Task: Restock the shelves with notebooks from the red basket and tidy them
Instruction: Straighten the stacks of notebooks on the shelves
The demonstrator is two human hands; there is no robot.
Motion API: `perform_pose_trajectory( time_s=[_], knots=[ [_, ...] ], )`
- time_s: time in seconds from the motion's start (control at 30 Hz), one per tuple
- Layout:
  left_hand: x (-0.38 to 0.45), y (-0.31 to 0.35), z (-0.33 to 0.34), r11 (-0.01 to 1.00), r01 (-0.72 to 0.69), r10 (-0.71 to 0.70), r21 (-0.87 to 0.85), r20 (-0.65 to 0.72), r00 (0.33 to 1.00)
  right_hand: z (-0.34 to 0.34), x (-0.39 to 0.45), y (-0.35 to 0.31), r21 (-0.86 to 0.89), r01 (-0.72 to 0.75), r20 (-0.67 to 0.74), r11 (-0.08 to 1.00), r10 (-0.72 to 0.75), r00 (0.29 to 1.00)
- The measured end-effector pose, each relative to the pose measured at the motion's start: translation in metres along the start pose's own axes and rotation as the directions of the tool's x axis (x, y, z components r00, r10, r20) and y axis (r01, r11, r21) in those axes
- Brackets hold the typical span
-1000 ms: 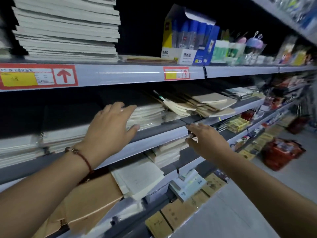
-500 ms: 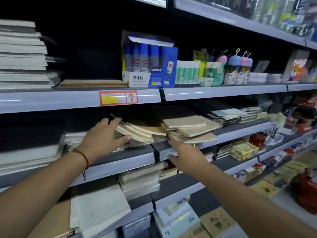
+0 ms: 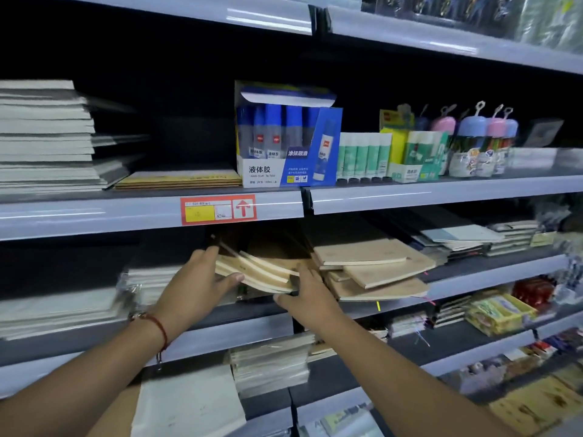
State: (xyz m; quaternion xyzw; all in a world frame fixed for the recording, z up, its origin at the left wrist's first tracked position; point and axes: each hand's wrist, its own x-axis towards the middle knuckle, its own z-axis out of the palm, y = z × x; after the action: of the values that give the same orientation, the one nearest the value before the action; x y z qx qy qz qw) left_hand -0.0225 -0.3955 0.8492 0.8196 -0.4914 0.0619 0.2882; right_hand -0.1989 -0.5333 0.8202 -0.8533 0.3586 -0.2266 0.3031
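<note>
A slanted pile of tan notebooks (image 3: 258, 272) lies on the middle shelf (image 3: 220, 337). My left hand (image 3: 195, 285) holds the pile's left end, fingers up its far side and thumb at the front under it. My right hand (image 3: 303, 294) holds the right end, fingers on top and thumb below the front corner. Right beside it lies a second, untidy heap of tan notebooks (image 3: 372, 266), fanned at different angles. The red basket is out of view.
The shelf above carries a tall white notebook stack (image 3: 44, 137), flat brown pads (image 3: 176, 179), a blue glue box (image 3: 284, 146) and glue sticks (image 3: 362, 156). White notebooks (image 3: 63, 307) lie left of my hands. More stacks (image 3: 271, 364) fill the lower shelf.
The view has swung right along the shelf. My left hand left the white stack and moved right to the tan pile. My right hand rose from the shelf edge onto the same pile.
</note>
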Motion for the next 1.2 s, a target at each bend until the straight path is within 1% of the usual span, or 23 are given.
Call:
perform_pose_trajectory(
  time_s=[0.07, 0.2, 0.33, 0.4, 0.5, 0.57, 0.67, 0.73, 0.8, 0.87, 0.97, 1.03, 1.1, 1.2],
  knots=[
    [-0.001, -0.001, 0.006, 1.0, 0.0, 0.0, 0.002, -0.025, 1.0, 0.001, 0.005, 0.002, 0.034, -0.003, -0.046, 0.999, 0.005, 0.999],
    [-0.006, -0.002, 0.02, 0.994, -0.072, 0.079, 0.078, -0.094, 0.992, 0.001, 0.011, 0.002, -0.031, -0.013, -0.078, 0.999, 0.01, 0.997],
    [-0.01, 0.004, 0.03, 0.988, -0.12, 0.131, 0.097, -0.115, 0.985, 0.006, 0.011, -0.001, -0.104, -0.033, -0.106, 0.994, 0.022, 0.994],
    [-0.011, 0.005, 0.033, 0.983, -0.145, 0.159, 0.112, -0.129, 0.979, 0.008, 0.012, 0.001, -0.125, -0.022, -0.131, 0.992, 0.005, 0.991],
    [-0.006, 0.004, 0.035, 0.967, -0.171, 0.197, 0.189, -0.133, 0.971, 0.009, 0.013, 0.001, -0.154, -0.002, -0.163, 0.988, -0.024, 0.986],
    [-0.004, 0.004, 0.035, 0.953, -0.186, 0.219, 0.24, -0.12, 0.968, 0.009, 0.012, 0.001, -0.175, 0.003, -0.158, 0.985, -0.032, 0.987],
    [-0.004, 0.004, 0.031, 0.918, -0.216, 0.262, 0.333, -0.098, 0.96, 0.0, 0.007, -0.001, -0.239, 0.046, -0.097, 0.97, -0.071, 0.993],
    [-0.004, 0.004, 0.028, 0.871, -0.25, 0.322, 0.422, -0.109, 0.94, -0.01, -0.003, -0.005, -0.339, 0.096, -0.037, 0.936, -0.115, 0.993],
    [-0.005, 0.009, 0.023, 0.833, -0.286, 0.383, 0.473, -0.122, 0.916, -0.025, -0.016, -0.007, -0.483, 0.179, 0.001, 0.857, -0.204, 0.979],
    [-0.004, 0.019, 0.019, 0.798, -0.334, 0.426, 0.502, -0.077, 0.901, -0.044, -0.028, -0.006, -0.57, 0.257, 0.009, 0.781, -0.306, 0.952],
    [0.001, 0.044, 0.021, 0.776, -0.423, 0.478, 0.467, 0.003, 0.878, -0.081, -0.04, 0.011, -0.606, 0.282, -0.004, 0.743, -0.358, 0.934],
    [0.009, 0.067, 0.029, 0.796, -0.451, 0.475, 0.404, 0.045, 0.879, -0.11, -0.043, 0.03, -0.614, 0.252, -0.038, 0.748, -0.347, 0.937],
    [0.019, 0.098, 0.039, 0.828, -0.462, 0.454, 0.316, 0.105, 0.885, -0.143, -0.038, 0.06, -0.596, 0.172, -0.091, 0.785, -0.279, 0.956],
    [0.041, 0.154, 0.065, 0.835, -0.502, 0.473, 0.227, 0.17, 0.864, -0.194, -0.023, 0.122, -0.549, 0.024, -0.185, 0.836, -0.15, 0.971]
  ],
)
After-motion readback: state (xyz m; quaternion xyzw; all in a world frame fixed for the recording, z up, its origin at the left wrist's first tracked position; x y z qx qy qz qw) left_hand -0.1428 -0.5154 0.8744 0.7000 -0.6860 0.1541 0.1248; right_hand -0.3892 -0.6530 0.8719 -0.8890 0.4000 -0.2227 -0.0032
